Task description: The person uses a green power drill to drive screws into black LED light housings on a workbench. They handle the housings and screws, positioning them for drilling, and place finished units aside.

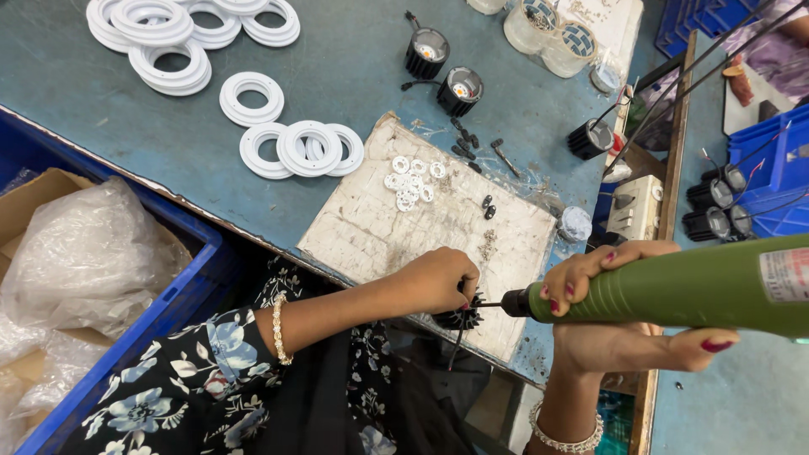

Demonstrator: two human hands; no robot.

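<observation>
Left hand point(438, 282) curled tight around black ribbed heat sink point(462, 318) at near edge of scuffed white board point(421, 223). Right hand point(615, 312) wrapped around smooth green electric screwdriver point(691, 286), metal bit touching the sink. Small white plastic rings point(411, 181) piled mid-board.

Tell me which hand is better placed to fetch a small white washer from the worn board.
Left, probably. The left hand grips only the black finned heat sink, nearer the small white washers; the right hand holds the green electric screwdriver.

Left hand point(438, 282) gripping black finned housing point(462, 318), right hand point(615, 303) pressing green electric screwdriver point(674, 291) into it
</observation>
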